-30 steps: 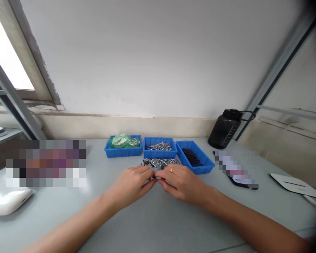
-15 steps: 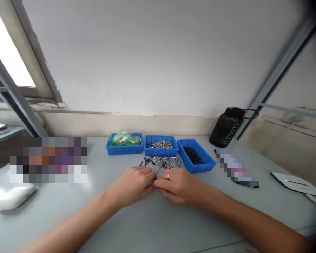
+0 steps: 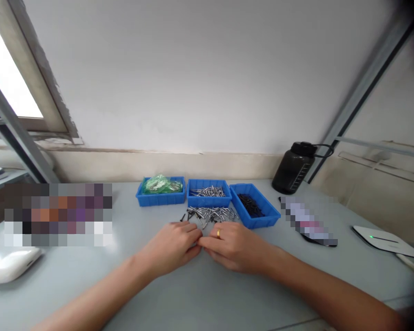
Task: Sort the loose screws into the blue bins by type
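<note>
- Before the middle blue tray (image 3: 209, 202), head view: left hand (image 3: 174, 243) and right hand (image 3: 238, 246) meet at the fingertips; whether they grip anything is hidden, so I cannot tell.
- Silver rods (image 3: 221, 212) and black pieces (image 3: 183, 217) lie loose just beyond them.
- Step, as judged: fine two-handed fingertip work; the next move calls for a careful pinch.
- Bottle (image 3: 292, 171): pale scale marks, figures illegible; no brand readable anywhere.

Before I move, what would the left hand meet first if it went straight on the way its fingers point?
Most likely the right hand: its fingers sit right at those of the left hand. Depth is unclear, so I cannot tell whether they touch.
</note>
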### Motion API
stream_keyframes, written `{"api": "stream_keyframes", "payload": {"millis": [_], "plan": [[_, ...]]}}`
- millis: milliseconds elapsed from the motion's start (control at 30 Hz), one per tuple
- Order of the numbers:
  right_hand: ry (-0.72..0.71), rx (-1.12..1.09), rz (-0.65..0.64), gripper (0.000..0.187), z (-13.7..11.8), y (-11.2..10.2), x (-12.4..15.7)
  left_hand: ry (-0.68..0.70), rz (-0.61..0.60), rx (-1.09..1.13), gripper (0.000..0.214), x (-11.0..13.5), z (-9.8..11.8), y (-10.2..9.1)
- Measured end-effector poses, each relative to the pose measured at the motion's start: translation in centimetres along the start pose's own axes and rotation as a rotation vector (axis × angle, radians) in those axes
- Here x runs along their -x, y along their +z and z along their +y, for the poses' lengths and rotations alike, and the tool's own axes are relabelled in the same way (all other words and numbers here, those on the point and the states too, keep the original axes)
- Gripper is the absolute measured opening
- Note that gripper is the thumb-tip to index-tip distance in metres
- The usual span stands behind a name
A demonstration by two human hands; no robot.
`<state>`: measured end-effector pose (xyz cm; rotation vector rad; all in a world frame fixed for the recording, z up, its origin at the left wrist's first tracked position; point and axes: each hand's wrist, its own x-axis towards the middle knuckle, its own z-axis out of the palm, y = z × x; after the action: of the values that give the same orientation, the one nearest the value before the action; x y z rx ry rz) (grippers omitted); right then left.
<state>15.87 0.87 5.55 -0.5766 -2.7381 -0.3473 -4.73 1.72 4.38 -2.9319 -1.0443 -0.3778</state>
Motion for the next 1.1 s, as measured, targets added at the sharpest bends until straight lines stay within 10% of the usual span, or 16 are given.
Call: {"api": "stream_keyframes", "payload": {"millis": [1100], "plan": [[0.280,-0.126,-0.014,0.013,0.53,0.25,-0.05,-0.020,0.164,-0.062,0.027,0.04,-0.13,-0.44]]}}
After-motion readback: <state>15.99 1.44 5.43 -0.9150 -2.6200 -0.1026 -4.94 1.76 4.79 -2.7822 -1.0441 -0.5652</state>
